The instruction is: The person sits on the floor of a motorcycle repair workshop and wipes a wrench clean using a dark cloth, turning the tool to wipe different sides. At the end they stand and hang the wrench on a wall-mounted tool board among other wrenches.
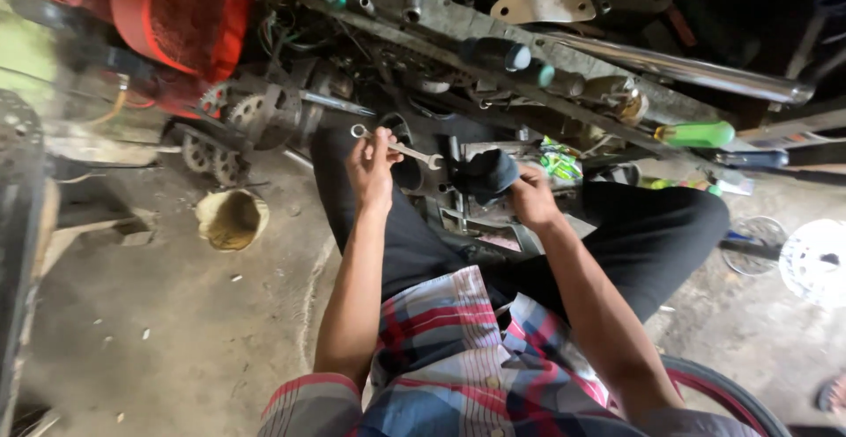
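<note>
My left hand (370, 168) grips a silver combination wrench (401, 147) near its ring end, held level above my left knee. A dark cloth (485, 175) is bunched in my right hand (531, 197), pressed against a grimy metal engine part (458, 203) between my knees. The wrench's open end points toward the cloth. I sit on the floor in black trousers and a plaid shirt.
A red motorcycle body (176, 14) and exposed gears (233, 115) are at the upper left. Screwdrivers, one green-handled (696, 134), and a chrome pipe (679, 69) lie across a ledge ahead. A small dirty bowl (231, 219) sits on the concrete floor at left. A white disc (811, 256) lies right.
</note>
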